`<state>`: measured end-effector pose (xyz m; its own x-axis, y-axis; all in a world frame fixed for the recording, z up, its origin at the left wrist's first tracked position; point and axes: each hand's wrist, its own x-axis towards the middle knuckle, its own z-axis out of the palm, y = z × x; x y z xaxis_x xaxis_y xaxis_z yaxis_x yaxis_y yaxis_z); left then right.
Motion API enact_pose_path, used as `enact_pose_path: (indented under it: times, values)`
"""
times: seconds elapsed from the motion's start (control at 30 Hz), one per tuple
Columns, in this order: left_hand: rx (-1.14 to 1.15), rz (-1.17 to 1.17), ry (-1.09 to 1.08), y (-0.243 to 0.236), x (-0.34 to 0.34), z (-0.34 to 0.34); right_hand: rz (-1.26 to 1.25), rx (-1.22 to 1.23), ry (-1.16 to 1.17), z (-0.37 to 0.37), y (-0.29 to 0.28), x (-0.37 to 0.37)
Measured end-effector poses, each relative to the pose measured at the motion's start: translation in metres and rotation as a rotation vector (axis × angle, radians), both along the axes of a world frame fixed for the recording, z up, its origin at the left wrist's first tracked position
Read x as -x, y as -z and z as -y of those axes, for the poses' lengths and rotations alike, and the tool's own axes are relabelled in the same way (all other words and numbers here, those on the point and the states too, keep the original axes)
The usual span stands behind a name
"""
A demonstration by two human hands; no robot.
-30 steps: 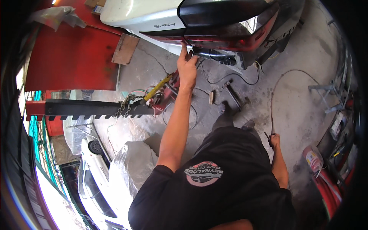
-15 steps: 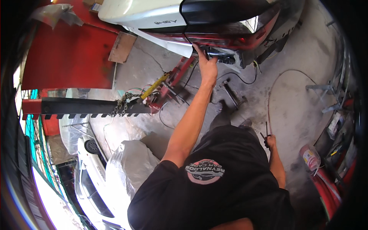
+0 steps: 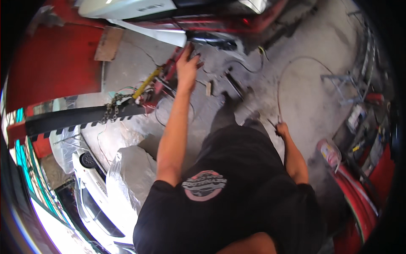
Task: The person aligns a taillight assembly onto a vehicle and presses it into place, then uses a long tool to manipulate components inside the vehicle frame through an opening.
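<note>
My left hand (image 3: 186, 70) is raised just below the rear of a white car (image 3: 127, 9), in front of a hanging white panel edge (image 3: 148, 32). Its fingers are apart and nothing shows between them. Down by my right leg, my right hand (image 3: 282, 128) is closed around a slender dark tool (image 3: 272, 123). Blur hides the tool's exact kind. Above the left hand, the dark opening under the red tail lamp (image 3: 186, 25) exposes a black part (image 3: 213, 40).
To the left a notched black beam (image 3: 84, 118) carries a chain (image 3: 113, 108), beside a yellow bar (image 3: 146, 84) and red frame. A dark metal stand (image 3: 234, 84) is on the floor. A hose (image 3: 280, 80) curves at right, near a grey metal stand (image 3: 347, 86).
My left hand has drawn down and away from the tail lamp edge, its fingers spreading. The view has shifted, so the car sits higher and farther left. The right hand still grips the dark tool.
</note>
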<state>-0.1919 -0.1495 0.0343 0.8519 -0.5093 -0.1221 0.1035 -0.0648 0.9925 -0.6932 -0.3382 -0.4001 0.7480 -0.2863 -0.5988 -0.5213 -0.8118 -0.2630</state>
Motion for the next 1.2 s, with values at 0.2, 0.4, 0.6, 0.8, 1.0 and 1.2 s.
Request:
enact_pose_path:
  times: [0.2,0.4,0.6,0.8,1.0,1.2]
  values:
    - [-0.625,-0.329,0.106,0.122,0.114,-0.152,0.138,-0.127,0.392,0.006,-0.012,-0.092]
    - [-0.923,-0.372,0.333,0.174,0.229,-0.313,0.170,-0.052,0.307,0.024,-0.054,-0.154]
    - [-1.021,-0.522,0.178,0.195,0.200,-0.355,0.017,-0.069,0.082,-0.003,-0.065,-0.155]
    - [-0.704,-0.481,0.157,0.193,0.117,-0.314,-0.001,-0.475,0.426,-0.095,-0.097,-0.149]
    - [-1.073,0.144,0.589,0.185,0.056,-0.353,-0.038,-0.557,0.598,-0.174,-0.129,-0.211]
    - [-1.010,0.166,0.700,0.232,0.006,-0.425,0.466,-0.147,0.085,-0.205,-0.125,-0.309]
